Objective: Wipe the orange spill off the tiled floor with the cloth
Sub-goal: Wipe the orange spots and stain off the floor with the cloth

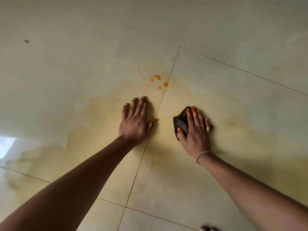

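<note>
Several small orange drops [165, 84] lie on the pale tiled floor [233, 55], just beyond my hands and beside a grout line. A wide yellowish smear [103, 114] spreads over the tiles around and under both hands. My left hand [135, 120] lies flat on the floor, fingers straight and spread, left of the grout line. To its right, my right hand [194, 130] presses a dark crumpled cloth [180, 122] onto the floor with straight fingers; the cloth shows at the thumb side and past the little finger. The fingertips look stained orange.
Grout lines [150, 139] cross the floor between and beyond my hands. A small dark speck [26, 41] sits far left. A bright reflection [7, 145] shines at the left edge. Toes [208, 228] show at the bottom edge.
</note>
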Demonstrator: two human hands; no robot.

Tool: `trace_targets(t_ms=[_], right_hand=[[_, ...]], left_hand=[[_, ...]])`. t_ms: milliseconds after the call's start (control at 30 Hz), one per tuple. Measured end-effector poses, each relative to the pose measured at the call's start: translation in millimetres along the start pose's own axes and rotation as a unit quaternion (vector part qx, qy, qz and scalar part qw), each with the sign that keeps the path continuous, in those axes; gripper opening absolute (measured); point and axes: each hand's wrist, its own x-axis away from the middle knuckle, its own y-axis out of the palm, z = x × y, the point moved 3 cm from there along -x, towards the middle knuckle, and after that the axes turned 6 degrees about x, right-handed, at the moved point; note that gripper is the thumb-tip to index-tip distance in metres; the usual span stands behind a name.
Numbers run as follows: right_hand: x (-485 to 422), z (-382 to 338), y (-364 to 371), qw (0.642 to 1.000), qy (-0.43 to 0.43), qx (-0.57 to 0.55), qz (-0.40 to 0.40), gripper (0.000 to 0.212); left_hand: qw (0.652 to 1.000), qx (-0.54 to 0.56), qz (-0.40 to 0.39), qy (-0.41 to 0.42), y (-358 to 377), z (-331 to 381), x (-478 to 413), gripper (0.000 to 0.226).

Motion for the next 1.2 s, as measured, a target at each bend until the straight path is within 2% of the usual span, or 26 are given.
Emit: trace_targets(t_ms=[133, 167, 233, 300, 333, 433, 533, 567, 700, 767, 800, 867, 933, 967, 1033, 1133, 1167, 1200], right_hand=[[50, 32, 2, 0.998, -0.055, 0.000, -0.023, 0.080], [38, 43, 2, 0.999, -0.033, 0.004, -0.015, 0.081], [-2, 47, 0, 0.997, 0.077, -0.010, 0.001, 0.084], [-34, 23, -1, 0.990, 0.139, -0.031, 0.011, 0.085], [-37, 4, -1, 0.992, 0.121, -0.031, 0.016, 0.085], [4, -35, -2, 0.999, -0.045, -0.012, 0.000, 0.082], [31, -15, -4, 0.990, -0.143, -0.011, -0.012, 0.079], [17, -3, -3, 0.991, -0.131, -0.008, -0.002, 0.080], [-105, -12, -6, 0.998, 0.061, -0.021, 0.018, 0.090], [-148, -58, -11, 0.997, 0.067, -0.037, 0.008, 0.092], [-152, -80, -11, 0.998, 0.042, -0.038, 0.004, 0.090], [-127, -101, -12, 0.997, -0.075, -0.027, -0.001, 0.085], [-81, -85, -8, 0.981, -0.194, -0.012, -0.012, 0.083], [-70, -67, -7, 0.975, -0.220, -0.007, -0.017, 0.083], [-95, -36, -7, 0.984, -0.179, -0.005, 0.000, 0.084], [-171, -63, -15, 1.000, -0.008, -0.024, 0.014, 0.087], [-180, -88, -16, 0.999, -0.002, -0.034, 0.013, 0.087], [-176, -111, -15, 0.998, -0.037, -0.040, 0.009, 0.086]], left_hand=[[1.000, -0.008, 0.005, 0.001, -2, 1, 2, 0.077], [1.000, -0.007, 0.005, 0.001, -3, 2, 1, 0.077], [1.000, 0.007, 0.009, 0.001, -5, -1, -1, 0.078], [1.000, 0.021, 0.017, 0.009, -7, -5, -4, 0.079], [0.999, 0.025, 0.026, 0.014, -9, -8, -5, 0.079], [0.998, 0.039, 0.054, -0.002, -22, -24, -14, 0.077], [0.994, 0.036, 0.077, -0.074, -39, -57, -27, 0.079], [0.993, 0.026, 0.074, -0.089, -41, -66, -29, 0.080], [0.992, -0.008, 0.073, -0.103, -37, -78, -32, 0.084], [0.992, -0.009, 0.073, -0.107, -37, -77, -34, 0.084], [0.992, -0.005, 0.073, -0.108, -38, -78, -34, 0.083], [0.992, 0.004, 0.071, -0.106, -40, -78, -34, 0.080], [0.992, 0.006, 0.069, -0.105, -41, -78, -33, 0.077], [0.992, 0.008, 0.067, -0.104, -41, -78, -32, 0.076], [0.992, 0.012, 0.069, -0.102, -39, -78, -32, 0.074], [0.993, 0.010, 0.072, -0.096, -37, -78, -33, 0.071], [0.993, 0.014, 0.073, -0.096, -37, -79, -33, 0.069], [0.992, 0.020, 0.074, -0.097, -37, -80, -33, 0.068]])
